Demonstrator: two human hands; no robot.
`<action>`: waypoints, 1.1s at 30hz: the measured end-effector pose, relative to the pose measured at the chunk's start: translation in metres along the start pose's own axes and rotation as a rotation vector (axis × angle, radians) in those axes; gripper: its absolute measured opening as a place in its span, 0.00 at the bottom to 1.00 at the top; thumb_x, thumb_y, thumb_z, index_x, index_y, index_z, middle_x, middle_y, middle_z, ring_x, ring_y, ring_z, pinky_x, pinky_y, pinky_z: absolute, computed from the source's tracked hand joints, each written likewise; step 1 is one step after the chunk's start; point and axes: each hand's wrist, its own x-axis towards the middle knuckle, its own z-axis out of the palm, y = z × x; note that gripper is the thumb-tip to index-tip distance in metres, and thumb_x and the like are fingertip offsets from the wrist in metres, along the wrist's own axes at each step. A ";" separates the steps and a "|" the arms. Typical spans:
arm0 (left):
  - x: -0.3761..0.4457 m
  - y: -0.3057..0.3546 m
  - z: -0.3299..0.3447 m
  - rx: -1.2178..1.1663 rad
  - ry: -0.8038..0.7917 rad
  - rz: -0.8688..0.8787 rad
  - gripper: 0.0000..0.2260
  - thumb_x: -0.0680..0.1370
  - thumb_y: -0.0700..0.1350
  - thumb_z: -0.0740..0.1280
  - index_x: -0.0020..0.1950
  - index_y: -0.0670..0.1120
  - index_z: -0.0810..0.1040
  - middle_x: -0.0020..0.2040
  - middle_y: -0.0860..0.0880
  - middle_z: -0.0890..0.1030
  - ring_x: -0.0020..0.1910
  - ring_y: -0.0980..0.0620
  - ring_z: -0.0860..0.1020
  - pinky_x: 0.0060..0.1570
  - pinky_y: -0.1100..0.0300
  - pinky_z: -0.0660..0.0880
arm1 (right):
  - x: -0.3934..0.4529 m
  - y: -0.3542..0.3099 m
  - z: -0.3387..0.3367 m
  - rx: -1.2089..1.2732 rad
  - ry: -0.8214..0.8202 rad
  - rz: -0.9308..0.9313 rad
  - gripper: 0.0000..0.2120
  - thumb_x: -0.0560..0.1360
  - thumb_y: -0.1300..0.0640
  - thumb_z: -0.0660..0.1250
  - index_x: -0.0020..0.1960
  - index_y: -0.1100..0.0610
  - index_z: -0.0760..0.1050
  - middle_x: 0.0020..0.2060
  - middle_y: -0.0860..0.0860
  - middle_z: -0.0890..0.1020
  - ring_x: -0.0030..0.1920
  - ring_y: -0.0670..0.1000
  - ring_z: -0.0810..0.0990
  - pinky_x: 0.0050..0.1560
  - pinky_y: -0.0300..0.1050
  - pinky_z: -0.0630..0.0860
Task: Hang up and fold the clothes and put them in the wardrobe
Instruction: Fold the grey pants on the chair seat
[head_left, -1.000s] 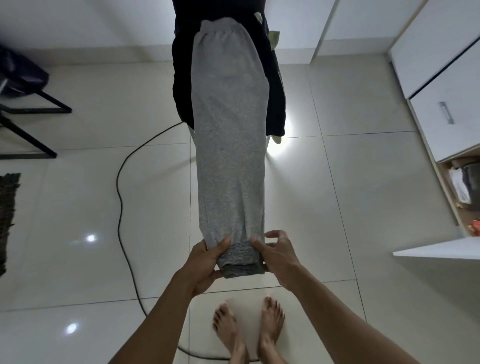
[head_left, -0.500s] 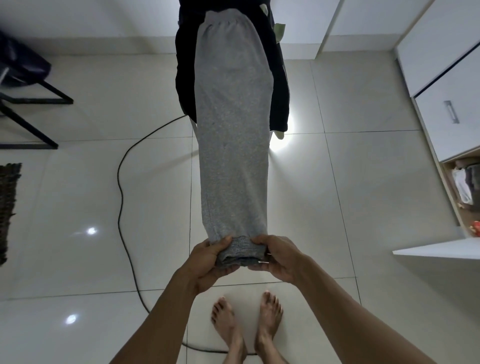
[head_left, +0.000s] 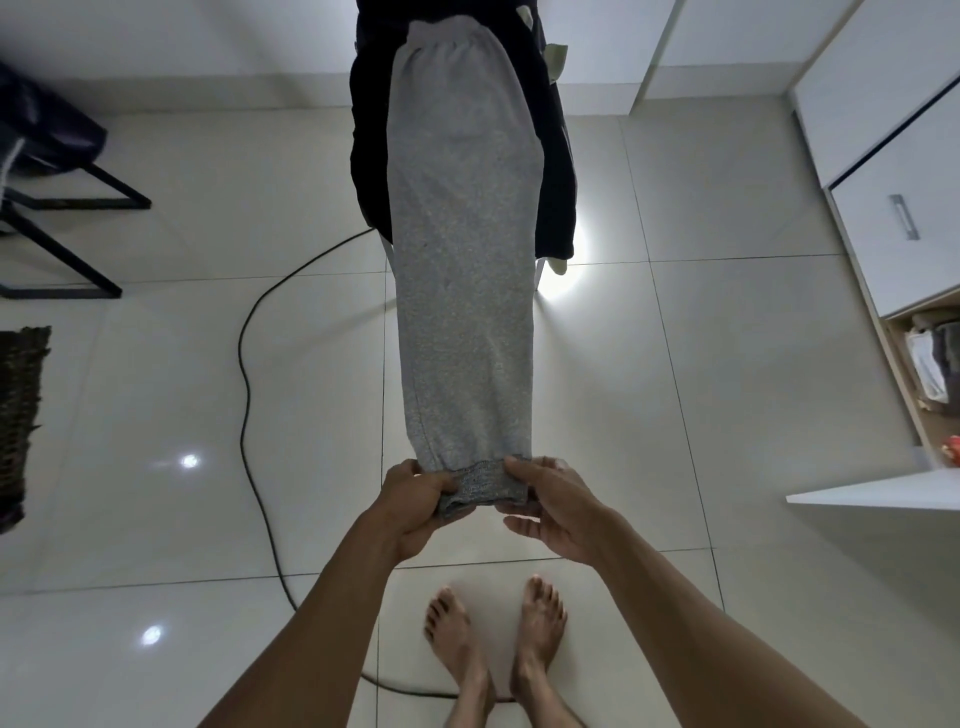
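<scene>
Now we pinch the ribbed cuffs (head_left: 480, 482) of the soft grey fleece jogging trousers (head_left: 462, 270) with left hand (head_left: 421, 501) and right hand (head_left: 553, 506); limp and light, they are best gripped at the ends.

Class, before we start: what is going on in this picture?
A barefoot person stands on a tiled floor and holds grey sweatpants stretched out in front of them. The left hand and right hand each grip the ribbed cuff end; the waistband end lies over dark clothes piled farther away. A black cable trails across the floor, and a white wardrobe stands to the right, one compartment open.
</scene>
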 end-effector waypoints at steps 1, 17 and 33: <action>-0.001 0.003 0.000 -0.001 -0.019 -0.003 0.14 0.76 0.26 0.62 0.62 0.34 0.71 0.60 0.34 0.77 0.53 0.37 0.80 0.40 0.50 0.82 | -0.002 -0.002 0.001 0.010 -0.021 0.016 0.18 0.79 0.53 0.70 0.61 0.57 0.66 0.53 0.60 0.83 0.43 0.57 0.85 0.42 0.51 0.81; -0.038 0.064 -0.010 1.037 0.054 0.847 0.25 0.67 0.38 0.81 0.61 0.50 0.79 0.69 0.48 0.61 0.55 0.51 0.76 0.52 0.73 0.74 | -0.047 -0.064 0.043 -0.212 0.022 -0.426 0.13 0.79 0.56 0.70 0.59 0.50 0.69 0.43 0.58 0.86 0.36 0.55 0.85 0.36 0.48 0.80; -0.036 0.254 0.026 0.476 -0.195 0.913 0.11 0.79 0.44 0.70 0.61 0.44 0.81 0.53 0.50 0.86 0.54 0.57 0.83 0.51 0.64 0.79 | -0.007 -0.245 0.060 -0.718 0.046 -0.861 0.18 0.68 0.45 0.74 0.50 0.57 0.83 0.46 0.59 0.85 0.52 0.64 0.82 0.53 0.63 0.80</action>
